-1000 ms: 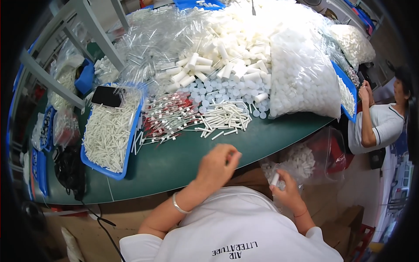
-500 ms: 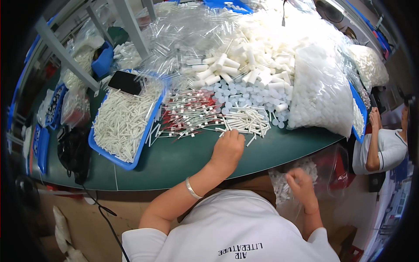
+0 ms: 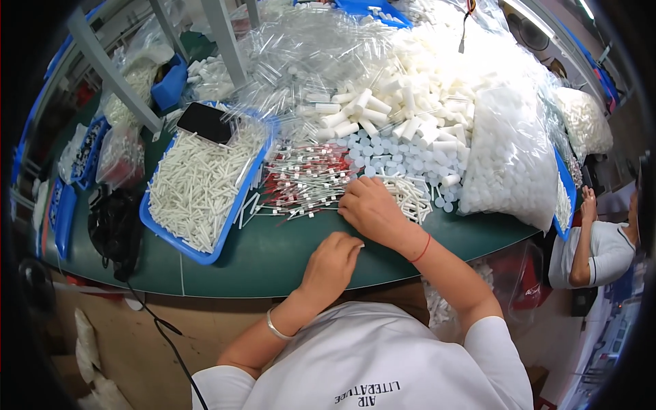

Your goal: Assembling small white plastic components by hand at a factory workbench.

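Observation:
My left hand is over the table's near edge, fingers pinched, with a small white tip showing at the fingertips, perhaps a white stick. Further forward, my right hand reaches across, its bent fingertips at the right border of a pile of thin red-and-white stems with white ends; what they hold is hidden. Partly behind that hand lies a heap of short white sticks. Pale translucent round caps are spread beyond it.
At left a blue tray holds many white sticks, with a black phone on its far end. White cylinders and clear tubes are heaped behind. A full plastic bag stands right; another person sits beyond.
My left hand has drawn back from the white sticks toward me. My right hand has come up from beside the bag below the table edge to the stem pile. The view has shifted slightly.

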`<state>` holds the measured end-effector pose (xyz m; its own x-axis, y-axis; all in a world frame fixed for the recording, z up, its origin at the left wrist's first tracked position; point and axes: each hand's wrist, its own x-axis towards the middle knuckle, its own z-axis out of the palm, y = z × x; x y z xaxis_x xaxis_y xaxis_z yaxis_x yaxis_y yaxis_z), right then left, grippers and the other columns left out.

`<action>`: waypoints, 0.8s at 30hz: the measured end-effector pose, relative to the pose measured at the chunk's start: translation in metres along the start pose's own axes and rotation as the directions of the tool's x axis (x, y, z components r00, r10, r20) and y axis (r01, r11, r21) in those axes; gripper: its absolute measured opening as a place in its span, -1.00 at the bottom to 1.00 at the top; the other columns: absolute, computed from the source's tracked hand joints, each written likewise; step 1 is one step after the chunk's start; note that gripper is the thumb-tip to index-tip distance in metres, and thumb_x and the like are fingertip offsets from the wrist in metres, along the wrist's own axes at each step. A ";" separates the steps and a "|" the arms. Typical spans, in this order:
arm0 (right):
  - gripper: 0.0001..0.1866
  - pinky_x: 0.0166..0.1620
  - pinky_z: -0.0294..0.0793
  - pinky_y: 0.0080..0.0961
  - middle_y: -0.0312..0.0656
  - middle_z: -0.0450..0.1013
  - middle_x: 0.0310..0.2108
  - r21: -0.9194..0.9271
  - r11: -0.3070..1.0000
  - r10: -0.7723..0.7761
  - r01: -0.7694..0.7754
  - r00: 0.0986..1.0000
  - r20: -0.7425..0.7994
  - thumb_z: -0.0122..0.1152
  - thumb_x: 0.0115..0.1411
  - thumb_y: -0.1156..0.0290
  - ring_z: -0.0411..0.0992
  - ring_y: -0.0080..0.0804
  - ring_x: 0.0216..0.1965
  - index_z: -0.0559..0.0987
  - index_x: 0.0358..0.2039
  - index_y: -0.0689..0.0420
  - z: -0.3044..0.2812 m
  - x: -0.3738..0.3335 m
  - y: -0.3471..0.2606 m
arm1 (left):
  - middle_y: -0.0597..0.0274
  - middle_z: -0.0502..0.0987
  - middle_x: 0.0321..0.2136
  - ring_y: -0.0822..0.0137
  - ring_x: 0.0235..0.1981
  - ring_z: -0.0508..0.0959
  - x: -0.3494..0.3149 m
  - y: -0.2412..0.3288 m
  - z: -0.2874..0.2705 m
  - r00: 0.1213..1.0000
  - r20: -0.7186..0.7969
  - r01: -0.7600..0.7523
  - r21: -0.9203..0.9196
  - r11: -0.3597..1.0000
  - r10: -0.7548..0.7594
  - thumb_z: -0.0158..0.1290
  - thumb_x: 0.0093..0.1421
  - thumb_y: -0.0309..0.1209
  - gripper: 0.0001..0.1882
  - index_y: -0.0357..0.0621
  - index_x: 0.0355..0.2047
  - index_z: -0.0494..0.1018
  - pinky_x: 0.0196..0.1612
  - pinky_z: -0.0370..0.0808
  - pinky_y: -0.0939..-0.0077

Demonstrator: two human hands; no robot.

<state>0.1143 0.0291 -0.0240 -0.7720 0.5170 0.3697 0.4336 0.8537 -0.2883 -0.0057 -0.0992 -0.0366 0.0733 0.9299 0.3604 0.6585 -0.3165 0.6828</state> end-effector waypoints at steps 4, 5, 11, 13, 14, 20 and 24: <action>-0.91 -0.21 0.33 -0.33 -0.21 0.43 -0.40 0.001 0.992 -0.124 0.124 0.990 -0.072 0.28 0.01 0.45 0.39 -0.25 -0.30 0.55 -0.43 0.11 -0.010 0.001 0.006 | 0.14 0.52 -0.39 0.27 -0.43 0.54 0.003 -0.009 -0.004 0.959 -0.001 0.271 -0.310 0.911 -0.285 0.09 0.17 -0.54 -0.84 -0.22 -0.22 0.53 -0.36 0.47 0.44; -0.90 -0.24 0.34 -0.34 -0.22 0.44 -0.44 0.051 0.996 -0.066 0.072 0.992 -0.108 0.29 0.01 0.47 0.40 -0.24 -0.35 0.55 -0.42 0.11 -0.015 -0.003 0.006 | 0.14 0.53 -0.39 0.34 -0.48 0.53 0.004 -0.010 -0.004 0.930 0.021 0.341 -0.423 0.840 -0.367 0.10 0.19 -0.52 -0.85 -0.23 -0.21 0.53 -0.41 0.45 0.50; -0.88 -0.34 0.40 -0.43 -0.21 0.47 -0.50 0.325 0.944 0.107 -0.050 0.981 -0.159 0.30 0.04 0.53 0.41 -0.29 -0.46 0.60 -0.35 0.12 -0.050 -0.031 -0.013 | 0.31 0.56 -0.37 0.63 -0.52 0.41 0.009 -0.016 -0.010 0.861 0.100 0.425 -0.680 0.598 -0.498 0.09 0.25 -0.44 -0.80 -0.18 -0.12 0.54 -0.50 0.35 0.73; -0.87 -0.37 0.40 -0.45 -0.21 0.47 -0.51 0.361 0.929 0.132 -0.078 0.983 -0.126 0.28 0.05 0.56 0.42 -0.32 -0.44 0.63 -0.34 0.12 -0.054 -0.040 -0.014 | 0.30 0.57 -0.36 0.68 -0.53 0.38 0.012 -0.012 -0.013 0.836 0.158 0.454 -0.736 0.502 -0.525 0.07 0.27 -0.43 -0.79 -0.18 -0.11 0.53 -0.50 0.32 0.80; -0.87 -0.37 0.40 -0.45 -0.21 0.47 -0.51 0.362 0.929 0.134 -0.080 0.983 -0.127 0.28 0.05 0.56 0.42 -0.32 -0.44 0.63 -0.34 0.12 -0.053 -0.042 -0.014 | 0.29 0.57 -0.37 0.67 -0.54 0.37 0.013 -0.010 -0.014 0.833 0.166 0.459 -0.739 0.493 -0.527 0.08 0.27 -0.42 -0.78 -0.20 -0.10 0.52 -0.51 0.32 0.79; -0.86 -0.36 0.40 -0.44 -0.21 0.47 -0.51 0.353 0.932 0.134 -0.078 0.982 -0.135 0.29 0.03 0.56 0.42 -0.32 -0.44 0.62 -0.34 0.12 -0.051 -0.053 -0.010 | 0.36 0.56 -0.37 0.66 -0.51 0.39 0.012 -0.006 -0.012 0.841 0.175 0.470 -0.705 0.531 -0.512 0.10 0.26 -0.42 -0.80 -0.19 -0.12 0.54 -0.48 0.35 0.76; -0.88 -0.34 0.38 -0.33 -0.18 0.44 -0.54 0.353 0.932 0.136 -0.081 0.982 -0.134 0.29 0.02 0.56 0.41 -0.21 -0.46 0.60 -0.38 0.13 -0.056 -0.054 -0.011 | 0.42 0.54 -0.37 0.63 -0.48 0.44 0.012 -0.005 -0.009 0.846 0.137 0.468 -0.654 0.595 -0.515 0.11 0.24 -0.46 -0.84 -0.20 -0.18 0.57 -0.42 0.40 0.73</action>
<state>0.1768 -0.0049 0.0087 -0.6365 0.6323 0.4417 0.3031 0.7317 -0.6105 -0.0147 -0.0888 -0.0297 -0.1748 0.9755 -0.1338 -0.0635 0.1244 0.9902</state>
